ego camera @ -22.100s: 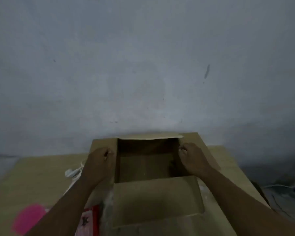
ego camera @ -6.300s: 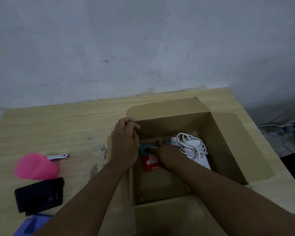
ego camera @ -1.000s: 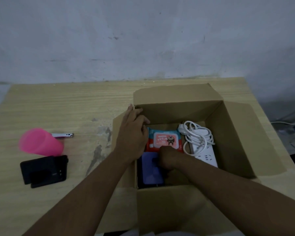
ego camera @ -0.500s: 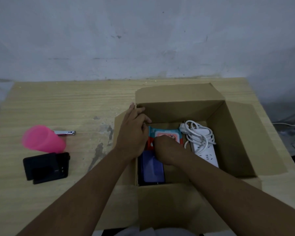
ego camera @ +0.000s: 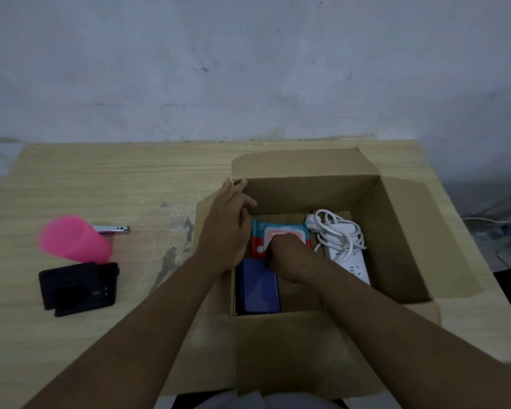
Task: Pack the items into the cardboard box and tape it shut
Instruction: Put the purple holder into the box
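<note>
The open cardboard box (ego camera: 396,246) stands on the right half of the table, all flaps folded outward. Inside lie a red and teal wipes pack (ego camera: 278,230) at the far left, a flat blue item (ego camera: 258,290) in front of it, and a white power strip (ego camera: 348,258) with its coiled cord on the right. My left hand (ego camera: 226,228) lies over the box's left wall, fingers along the rim. My right hand (ego camera: 286,255) is down inside the box, fingers curled on the near edge of the wipes pack; its grip is hidden.
On the wooden table (ego camera: 101,178) left of the box lie a pink cup (ego camera: 71,242) on its side, a small silver metal piece (ego camera: 111,229) behind it, and a black case (ego camera: 77,287). A grey wall rises directly behind the table.
My right hand has moved from the blue item up onto the wipes pack. My left hand stays on the box's left wall.
</note>
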Action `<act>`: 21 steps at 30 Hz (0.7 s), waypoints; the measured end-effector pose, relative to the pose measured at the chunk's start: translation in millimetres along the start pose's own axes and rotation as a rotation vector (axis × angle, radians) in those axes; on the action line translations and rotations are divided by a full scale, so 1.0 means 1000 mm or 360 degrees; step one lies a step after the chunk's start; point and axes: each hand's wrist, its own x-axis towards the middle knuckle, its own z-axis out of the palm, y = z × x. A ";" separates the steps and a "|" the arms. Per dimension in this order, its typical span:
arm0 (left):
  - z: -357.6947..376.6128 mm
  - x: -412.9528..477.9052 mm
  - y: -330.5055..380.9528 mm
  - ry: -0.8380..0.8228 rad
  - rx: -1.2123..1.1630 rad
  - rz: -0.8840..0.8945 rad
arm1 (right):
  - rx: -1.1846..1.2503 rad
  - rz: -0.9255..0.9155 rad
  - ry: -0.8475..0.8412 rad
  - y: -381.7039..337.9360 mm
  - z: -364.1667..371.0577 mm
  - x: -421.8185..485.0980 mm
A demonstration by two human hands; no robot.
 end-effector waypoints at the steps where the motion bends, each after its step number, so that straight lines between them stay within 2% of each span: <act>1: -0.001 -0.002 0.001 0.0026 -0.0046 -0.0011 | 0.0039 -0.0044 0.0009 0.002 -0.003 -0.001; 3: -0.006 -0.008 0.001 0.0062 -0.0137 -0.0067 | 0.0197 -0.0121 0.0178 0.000 -0.007 -0.008; 7: -0.020 -0.028 -0.010 -0.0020 -0.0254 -0.0078 | 0.0763 -0.0320 0.0967 -0.027 -0.009 -0.021; 10: -0.035 -0.046 -0.022 -0.0121 -0.0220 -0.0066 | 0.0708 -0.0621 0.1189 -0.057 -0.006 -0.028; 12: -0.046 -0.059 -0.032 -0.0152 -0.0215 -0.0063 | 0.0453 -0.0761 0.1193 -0.074 0.001 -0.028; 15: -0.063 -0.078 -0.046 -0.0149 -0.0154 -0.0124 | 0.0072 -0.0862 0.1028 -0.095 0.011 -0.022; 19: -0.086 -0.102 -0.069 -0.0117 0.0038 -0.0253 | -0.0481 -0.0905 0.0724 -0.117 0.017 -0.021; 21: -0.101 -0.117 -0.083 -0.0108 0.0127 -0.0306 | -0.0681 -0.0888 0.0686 -0.124 0.019 -0.022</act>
